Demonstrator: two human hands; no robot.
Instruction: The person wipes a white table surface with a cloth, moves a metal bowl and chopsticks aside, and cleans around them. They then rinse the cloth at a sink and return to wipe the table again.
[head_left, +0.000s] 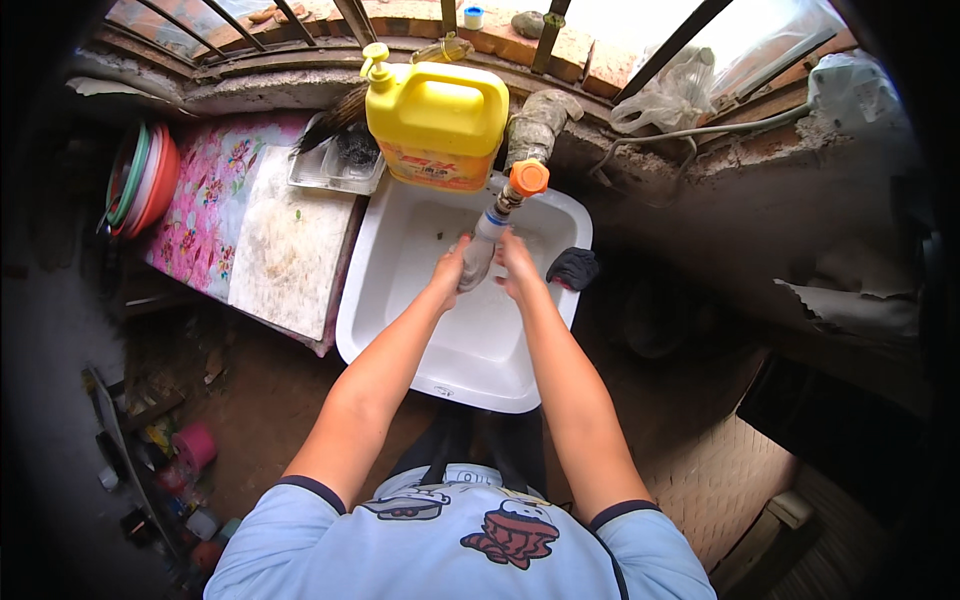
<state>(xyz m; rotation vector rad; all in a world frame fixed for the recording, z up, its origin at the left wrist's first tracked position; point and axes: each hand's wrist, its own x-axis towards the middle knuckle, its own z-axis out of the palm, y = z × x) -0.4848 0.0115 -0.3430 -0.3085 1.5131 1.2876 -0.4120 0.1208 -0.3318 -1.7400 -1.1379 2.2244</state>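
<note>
Both my hands are over a white basin sink (349, 315), on either side of the tap's outlet. My left hand (450, 271) is against or right beside the greyish, baggy sleeve (478, 262) hanging from the spout, which hides some of its fingers; whether it grips the sleeve I cannot tell. My right hand (517, 264) is slightly blurred, its fingers apart and nothing visible in them. Above them is the tap's orange knob (529, 178), with a blue-ringed fitting (495, 217) below it. A dark wet cloth (574, 268) hangs over the sink's right rim.
A yellow pump jug (435, 124) stands at the sink's back rim. To the left are a white board (289, 247), a clear tray (337, 176) holding a dark scourer (358, 146), and stacked plastic basins (142, 180). A wrapped pipe (541, 124) rises behind the tap, below window bars (550, 37).
</note>
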